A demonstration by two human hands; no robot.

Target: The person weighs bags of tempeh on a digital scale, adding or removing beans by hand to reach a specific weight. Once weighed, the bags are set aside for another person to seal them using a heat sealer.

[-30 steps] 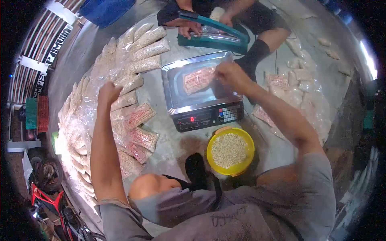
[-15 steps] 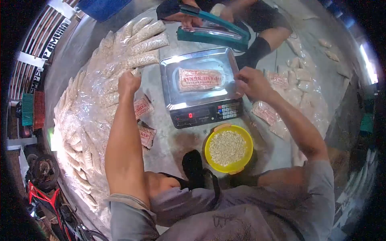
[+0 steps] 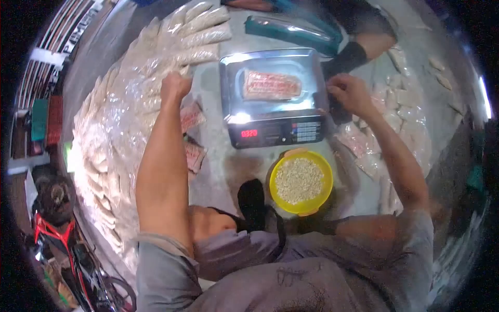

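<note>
- Reaching forward, my left arm (image 3: 163, 171) is stretching nearly straight from its gray sleeve (image 3: 169, 265) toward the pile of filled clear bags (image 3: 125, 99) on the floor (image 3: 215, 182).
- My left hand (image 3: 175, 86) is sitting at the pile's inner edge, fingers folded in like a fist; I'm not managing to tell whether it is pinching a bag's end.
- My right arm (image 3: 400, 156) is bending at the elbow and slanting inward to the scale (image 3: 283, 139).
- My right hand (image 3: 351, 96) is hanging just beside the right edge of the scale's tray (image 3: 232, 78), fingers half curled, thumb standing a little off the forefinger; whether a fingertip is touching the rim, I'm not making out.
- The red-printed pack (image 3: 273, 86) is lying about the middle of the tray, its long side running roughly along the front edge, its lettering blurring.
- At the scale's front left corner the display (image 3: 249, 133) is glowing red, digits smearing.
- My left arm is partly hiding two other printed packs (image 3: 192, 117) beside the pile.
- A yellow bowl (image 3: 306, 208) of pale pieces (image 3: 299, 180) is sitting before the scale's front edge.
- Beyond the tray's back edge, a teal sealer (image 3: 293, 34) is blurring, and the top border is cutting off another person's leg (image 3: 371, 44).
</note>
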